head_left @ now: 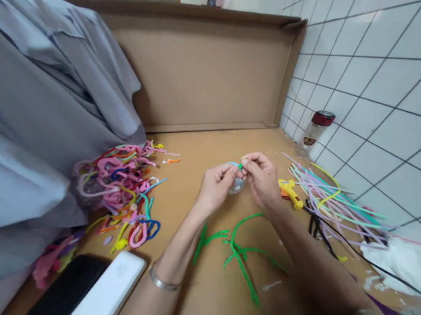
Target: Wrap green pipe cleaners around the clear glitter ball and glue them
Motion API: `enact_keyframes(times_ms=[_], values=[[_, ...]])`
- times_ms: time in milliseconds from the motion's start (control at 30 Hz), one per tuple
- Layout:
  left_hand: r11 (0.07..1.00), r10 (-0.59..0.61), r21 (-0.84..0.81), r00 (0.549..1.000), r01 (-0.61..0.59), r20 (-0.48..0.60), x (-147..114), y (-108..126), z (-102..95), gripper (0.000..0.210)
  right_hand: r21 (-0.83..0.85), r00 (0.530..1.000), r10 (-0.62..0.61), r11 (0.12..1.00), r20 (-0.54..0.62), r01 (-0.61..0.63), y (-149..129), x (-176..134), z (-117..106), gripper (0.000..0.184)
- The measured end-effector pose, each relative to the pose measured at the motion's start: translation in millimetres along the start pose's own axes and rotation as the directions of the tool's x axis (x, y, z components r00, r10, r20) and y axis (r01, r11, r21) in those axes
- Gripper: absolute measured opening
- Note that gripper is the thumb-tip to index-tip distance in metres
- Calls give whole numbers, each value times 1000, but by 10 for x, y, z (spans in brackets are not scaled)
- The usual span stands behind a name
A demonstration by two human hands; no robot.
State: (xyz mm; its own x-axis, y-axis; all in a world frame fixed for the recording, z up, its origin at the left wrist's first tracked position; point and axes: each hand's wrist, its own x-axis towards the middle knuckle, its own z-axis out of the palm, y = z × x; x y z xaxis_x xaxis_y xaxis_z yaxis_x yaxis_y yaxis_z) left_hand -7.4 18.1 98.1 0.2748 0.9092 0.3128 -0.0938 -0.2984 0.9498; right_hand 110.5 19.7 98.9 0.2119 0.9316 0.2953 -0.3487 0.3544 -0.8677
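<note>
My left hand (218, 184) and my right hand (262, 176) meet above the middle of the table. Thumbs and fingers of both are pinched on a short green pipe cleaner (240, 166), most of it hidden by the fingertips. Just behind and below them is a clear round plastic thing (237, 186), partly covered by my left hand. Whether the hand touches it I cannot tell. Nearer to me, between my forearms, lie several bent green pipe cleaners (242, 266). A yellow glue gun (291, 193) rests right of my right hand, its black cord trailing toward the front right.
At left is a tangled heap of coloured pipe cleaners (117, 182) beside hanging grey cloth (59, 86). A white power bank (95, 313) lies front left. Straight pipe cleaners (332, 201), a red-lidded jar (314, 133) and white tissue (408, 264) line the tiled wall. Cardboard (202, 66) stands behind.
</note>
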Motion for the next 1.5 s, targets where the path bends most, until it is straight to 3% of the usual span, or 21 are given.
enact_keyframes(times_ms=[200,300,400,500,600,700,833,1067,1500], values=[[999,-2,-43,1000,1,-28,-3,-23,32,38,176,983,180,967,46,-185,17,-18,26,18],[993,-31,-111,999,27,-37,-10,-41,41,37,197,976,203,957,75,-214,4,1,-11,20],[987,-49,-156,987,25,-153,5,-69,39,38,152,984,173,973,28,-176,-25,38,-64,23],[987,19,-145,946,-70,-325,37,-88,27,38,21,985,171,985,-34,-170,-33,28,-59,29],[979,32,-171,913,-111,-408,47,-86,38,36,-86,981,187,980,57,-181,14,-65,33,36],[954,-88,-300,927,-28,-366,25,-79,76,37,-118,965,191,978,180,-172,90,-174,127,35],[913,-198,-401,942,77,-271,5,-75,102,42,-167,962,143,980,234,-105,144,-221,148,40],[872,-150,-489,946,-10,-286,23,-11,50,49,-217,958,114,974,262,-57,131,-222,146,32],[834,-204,-551,914,-26,-352,23,71,2,41,-118,926,188,981,328,-157,64,-267,216,33]])
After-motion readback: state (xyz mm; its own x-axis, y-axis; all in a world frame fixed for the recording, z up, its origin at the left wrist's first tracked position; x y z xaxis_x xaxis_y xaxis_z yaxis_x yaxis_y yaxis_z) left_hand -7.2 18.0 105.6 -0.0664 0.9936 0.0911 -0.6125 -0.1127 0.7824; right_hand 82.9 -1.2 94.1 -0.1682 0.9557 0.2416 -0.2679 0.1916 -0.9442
